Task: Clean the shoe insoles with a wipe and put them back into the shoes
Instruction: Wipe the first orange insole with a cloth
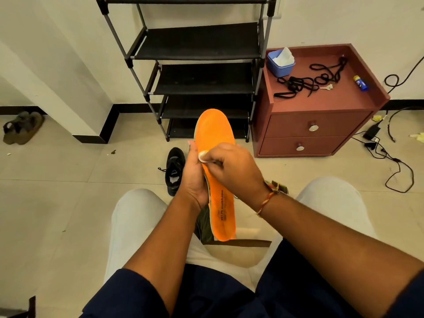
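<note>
In the centre of the frame, seen from my head camera, I hold an orange insole upright over my lap, toe end toward the shoe rack at the top. My left hand is curled round the insole's left edge near the middle, thumb on the face. That grip keeps the insole stiff and turned toward me so I can rub against it. My right hand pinches a small white wipe in bent fingers and presses it onto the orange face just beside my left thumb.

Left of centre, a black shoe stands on the floor tiles with its mouth open, near enough to take an insole back. A dark olive shape shows under the insole's heel end; I cannot tell whether it is the other shoe.

At upper right, a blue tub with a white sheet sticking up sits on the red cabinet, within reach for a fresh wipe. Black laces lie loose beside it. I judge the wiping is under way, with refitting yet to do.
</note>
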